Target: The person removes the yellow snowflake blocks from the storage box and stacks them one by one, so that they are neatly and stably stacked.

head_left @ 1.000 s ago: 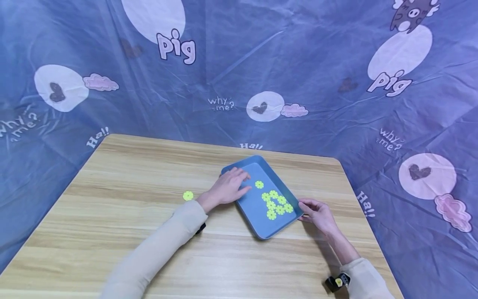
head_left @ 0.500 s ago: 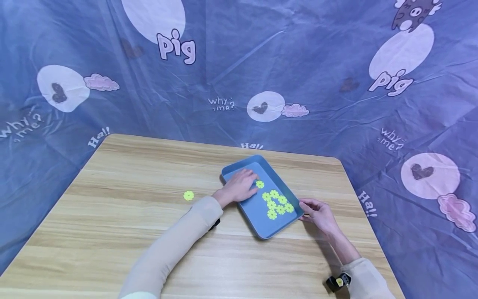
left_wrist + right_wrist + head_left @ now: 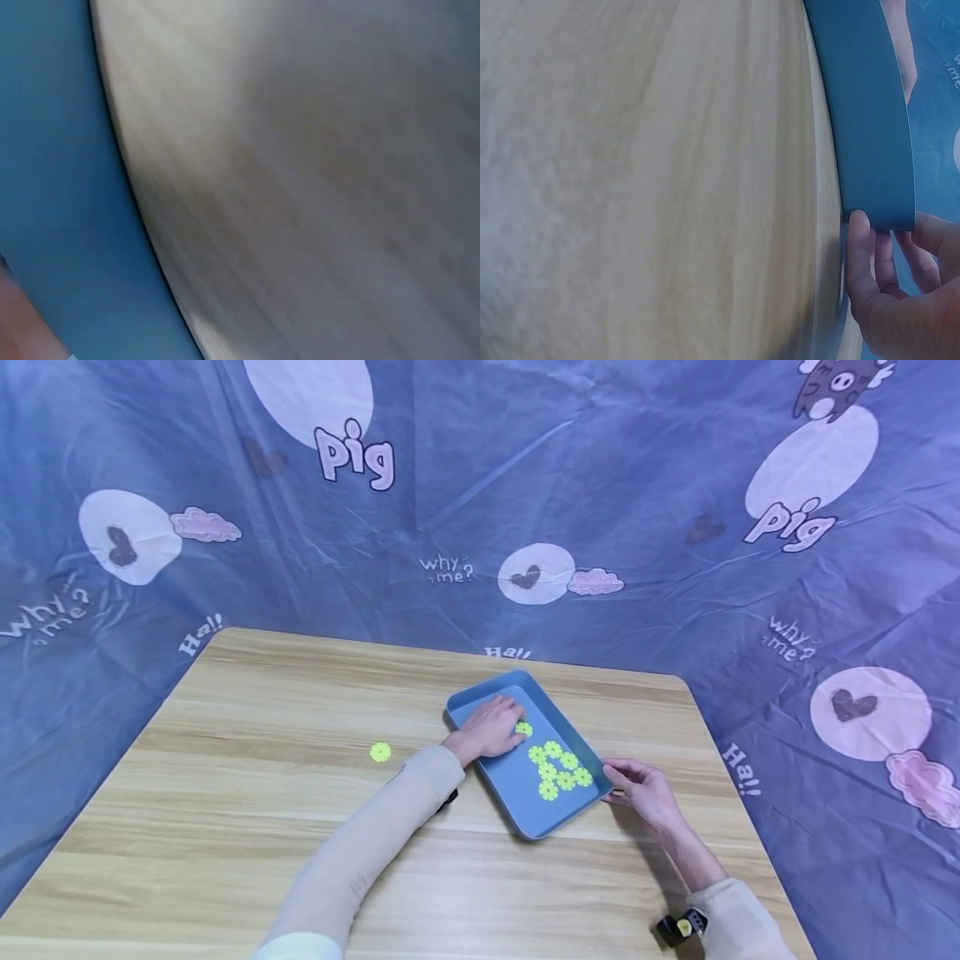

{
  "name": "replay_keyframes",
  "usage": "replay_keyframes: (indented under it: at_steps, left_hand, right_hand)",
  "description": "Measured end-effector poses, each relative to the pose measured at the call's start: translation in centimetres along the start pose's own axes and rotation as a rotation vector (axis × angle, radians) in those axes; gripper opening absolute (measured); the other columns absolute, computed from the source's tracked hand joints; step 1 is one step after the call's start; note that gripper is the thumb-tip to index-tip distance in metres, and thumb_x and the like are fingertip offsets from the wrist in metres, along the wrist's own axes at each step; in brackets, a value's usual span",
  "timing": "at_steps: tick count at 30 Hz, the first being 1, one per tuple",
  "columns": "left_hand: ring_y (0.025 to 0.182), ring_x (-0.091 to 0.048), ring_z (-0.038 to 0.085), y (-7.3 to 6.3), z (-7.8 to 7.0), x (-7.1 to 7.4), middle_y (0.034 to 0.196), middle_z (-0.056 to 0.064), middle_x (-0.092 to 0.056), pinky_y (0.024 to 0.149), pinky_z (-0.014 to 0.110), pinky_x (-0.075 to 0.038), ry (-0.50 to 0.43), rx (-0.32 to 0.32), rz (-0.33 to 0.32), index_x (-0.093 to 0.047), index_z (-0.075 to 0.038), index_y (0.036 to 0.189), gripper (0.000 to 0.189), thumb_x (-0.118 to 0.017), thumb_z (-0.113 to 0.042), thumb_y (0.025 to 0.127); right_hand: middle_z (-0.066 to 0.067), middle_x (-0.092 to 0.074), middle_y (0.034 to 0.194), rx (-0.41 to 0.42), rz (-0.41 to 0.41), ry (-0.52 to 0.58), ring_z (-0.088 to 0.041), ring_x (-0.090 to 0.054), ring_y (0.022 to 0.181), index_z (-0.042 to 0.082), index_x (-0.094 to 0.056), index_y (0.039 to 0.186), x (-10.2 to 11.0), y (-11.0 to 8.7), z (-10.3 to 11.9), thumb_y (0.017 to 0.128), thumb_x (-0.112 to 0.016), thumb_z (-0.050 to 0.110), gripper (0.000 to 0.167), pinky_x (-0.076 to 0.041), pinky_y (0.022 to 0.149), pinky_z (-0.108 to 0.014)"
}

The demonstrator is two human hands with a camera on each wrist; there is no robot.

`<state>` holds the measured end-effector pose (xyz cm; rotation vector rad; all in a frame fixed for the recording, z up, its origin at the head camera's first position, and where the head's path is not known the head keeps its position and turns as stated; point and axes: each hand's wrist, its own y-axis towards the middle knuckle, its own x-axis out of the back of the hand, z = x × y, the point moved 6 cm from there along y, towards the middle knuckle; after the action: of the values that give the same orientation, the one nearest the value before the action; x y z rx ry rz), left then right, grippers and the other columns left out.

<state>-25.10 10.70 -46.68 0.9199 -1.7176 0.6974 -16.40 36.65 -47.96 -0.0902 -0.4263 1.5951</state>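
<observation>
A blue rectangular tray (image 3: 510,793) lies askew on the wooden table, with several yellow-green flower-shaped pieces (image 3: 566,781) grouped toward its near right end. My left hand (image 3: 491,727) reaches over the tray's left wall. Its thumb and fingers curl round a single yellow-green flower-shaped piece (image 3: 524,728), partly covering it. At the near right corner, my right hand (image 3: 643,789) pinches the tray wall. The right wrist view shows the fingers of my right hand (image 3: 907,307) against the end of the tray wall (image 3: 870,120). The tray's outer wall (image 3: 67,187) fills the left wrist view's left side.
Another yellow-green flower-shaped piece (image 3: 380,752) lies on the table (image 3: 247,777), left of the tray. A blue printed cloth (image 3: 465,485) hangs behind the table and along both sides. A black wrist device (image 3: 681,928) sits by the right sleeve.
My left hand has moved right, farther into the tray, and its fingers have come round the single flower-shaped piece. My right hand keeps its grip on the tray corner.
</observation>
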Motion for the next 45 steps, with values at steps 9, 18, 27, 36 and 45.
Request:
replay_keyframes:
  at_steps: [9,18,27,36,45]
  left_hand:
    - [0.138,-0.054,0.026,0.6,0.0,-0.3,0.145,0.007,-0.061,0.120,0.043,-0.046,0.024,0.001,0.019,-0.062,-0.015,0.140,0.044,-0.062,-0.042,0.105]
    - [0.134,-0.055,0.025,0.7,0.0,-0.4,0.142,0.007,-0.061,0.119,0.042,-0.047,0.036,-0.002,0.019,-0.064,-0.015,0.138,0.043,-0.062,-0.042,0.105]
    - [0.150,-0.047,0.027,0.8,0.6,-0.4,0.143,0.005,-0.065,0.133,0.043,-0.027,-0.084,0.032,0.029,-0.068,-0.013,0.133,0.038,-0.068,-0.037,0.103]
    - [0.155,-0.042,0.029,0.3,0.6,-0.2,0.141,0.005,-0.067,0.136,0.045,-0.018,-0.175,0.057,0.033,-0.069,-0.012,0.130,0.037,-0.072,-0.034,0.100]
    - [0.131,-0.060,0.025,-0.5,0.0,0.2,0.127,0.005,-0.072,0.130,0.041,-0.032,-0.177,0.033,-0.008,-0.069,-0.011,0.125,0.028,-0.072,-0.021,0.099]
  right_hand:
    - [0.015,-0.073,0.096,0.009,0.002,-0.001,-0.002,-0.071,0.088,-0.006,-0.067,0.131,0.1,-0.1,0.0,0.104,-0.067,0.020,0.037,-0.064,0.080,-0.023]
    - [0.015,-0.074,0.095,0.010,0.004,0.002,-0.002,-0.071,0.088,-0.002,-0.070,0.128,0.1,0.0,-0.1,0.104,-0.068,0.019,0.032,-0.064,0.080,-0.023]
    - [0.014,-0.074,0.096,0.016,0.005,-0.001,-0.003,-0.072,0.088,-0.006,-0.067,0.131,0.1,0.1,-0.2,0.104,-0.068,0.019,0.037,-0.064,0.080,-0.024]
    - [0.015,-0.074,0.096,0.021,0.015,0.002,-0.002,-0.071,0.089,-0.005,-0.067,0.131,0.3,0.1,-0.4,0.104,-0.068,0.019,0.036,-0.064,0.080,-0.023]
    - [0.015,-0.074,0.097,0.018,0.042,-0.012,-0.002,-0.072,0.089,-0.008,-0.064,0.134,0.7,-0.4,-0.4,0.104,-0.068,0.021,0.041,-0.064,0.081,-0.023]
